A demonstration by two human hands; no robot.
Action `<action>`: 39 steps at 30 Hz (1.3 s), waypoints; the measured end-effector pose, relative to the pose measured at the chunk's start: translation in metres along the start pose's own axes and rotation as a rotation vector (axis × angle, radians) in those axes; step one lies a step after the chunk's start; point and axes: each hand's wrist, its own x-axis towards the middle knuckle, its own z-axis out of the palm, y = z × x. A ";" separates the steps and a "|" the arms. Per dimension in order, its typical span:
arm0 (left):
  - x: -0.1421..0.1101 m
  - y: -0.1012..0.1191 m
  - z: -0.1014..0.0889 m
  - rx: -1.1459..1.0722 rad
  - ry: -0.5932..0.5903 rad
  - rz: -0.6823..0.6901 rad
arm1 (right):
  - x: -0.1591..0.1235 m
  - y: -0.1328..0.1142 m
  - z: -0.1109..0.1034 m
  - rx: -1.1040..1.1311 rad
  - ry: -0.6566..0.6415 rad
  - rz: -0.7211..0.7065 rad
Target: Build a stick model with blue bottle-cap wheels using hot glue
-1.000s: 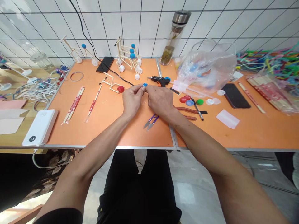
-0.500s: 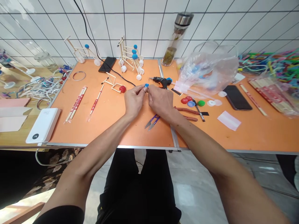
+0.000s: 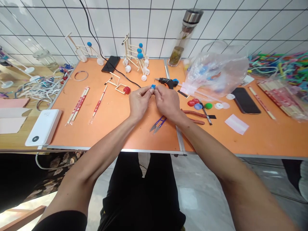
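While your left hand (image 3: 140, 102) pinches a small blue plastic-looking piece (image 3: 153, 86), likely light, best edge-held, your right hand (image 3: 167, 101) curls, its hold unclear.

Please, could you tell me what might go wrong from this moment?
The small blue piece might slip, as only the fingertips of the left hand seem to pinch it. The glue gun lies just beyond the right hand; if hot, which I cannot tell, it could burn. The scissors lie with blades apart near the right wrist and could nick it.
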 end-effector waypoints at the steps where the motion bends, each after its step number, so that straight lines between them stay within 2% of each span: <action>1: 0.000 0.001 0.000 0.011 -0.007 0.013 | 0.003 0.001 -0.001 0.181 -0.011 0.056; 4: 0.000 0.001 -0.001 0.033 -0.036 0.072 | 0.011 0.008 -0.006 0.807 -0.210 0.302; 6: 0.000 0.002 -0.001 0.044 -0.059 0.110 | 0.012 0.012 -0.009 1.054 -0.335 0.409; 8: 0.000 0.002 -0.001 0.067 -0.081 0.127 | 0.010 0.015 -0.009 1.126 -0.353 0.391; 12: 0.003 0.004 0.000 0.027 -0.093 0.122 | 0.006 0.021 -0.007 1.114 -0.272 0.233; 15: 0.005 0.005 0.003 -0.060 -0.106 0.124 | 0.008 0.029 -0.006 1.054 -0.238 0.146; 19: 0.004 0.007 0.005 -0.092 -0.116 0.126 | 0.012 0.035 -0.008 0.949 -0.209 0.125; 24: 0.001 0.007 0.003 -0.088 -0.089 0.152 | 0.010 0.029 -0.006 0.884 -0.180 0.085; 28: 0.002 0.007 0.001 -0.092 -0.067 0.151 | 0.004 0.018 -0.006 0.585 -0.052 0.008; 31: 0.004 0.007 0.000 -0.097 -0.062 0.084 | -0.001 0.010 -0.007 0.317 0.029 -0.011; 35: 0.006 0.008 0.000 -0.130 -0.037 -0.012 | -0.005 0.003 -0.009 0.077 -0.003 0.007; 39: 0.006 0.007 -0.001 -0.137 -0.038 -0.035 | -0.004 0.001 -0.011 -0.074 -0.021 0.001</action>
